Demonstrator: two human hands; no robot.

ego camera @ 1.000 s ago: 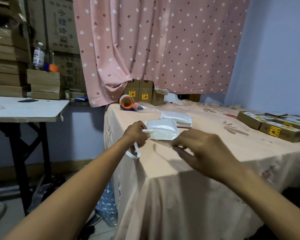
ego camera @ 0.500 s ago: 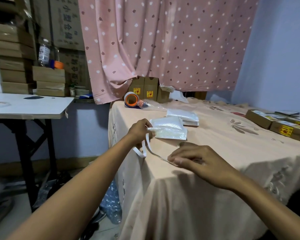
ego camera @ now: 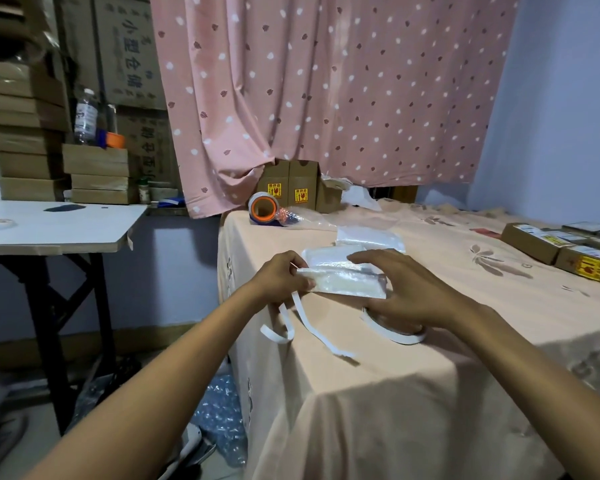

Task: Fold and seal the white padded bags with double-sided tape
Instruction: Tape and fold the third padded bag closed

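Sealing one padded bag
My left hand (ego camera: pixel 284 277) pinches the padded bag (ego camera: pixel 343 280); right hand (ego camera: pixel 400 292) spread flat; flap unsealed, more bags (ego camera: pixel 371 237) wait.

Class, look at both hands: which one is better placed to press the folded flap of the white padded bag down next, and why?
Probably the right hand. It hovers open above the folded flap of the white padded bag, fingers spread over it. The left hand is pinched on the bag's left end, with a white tape strip hanging below it.
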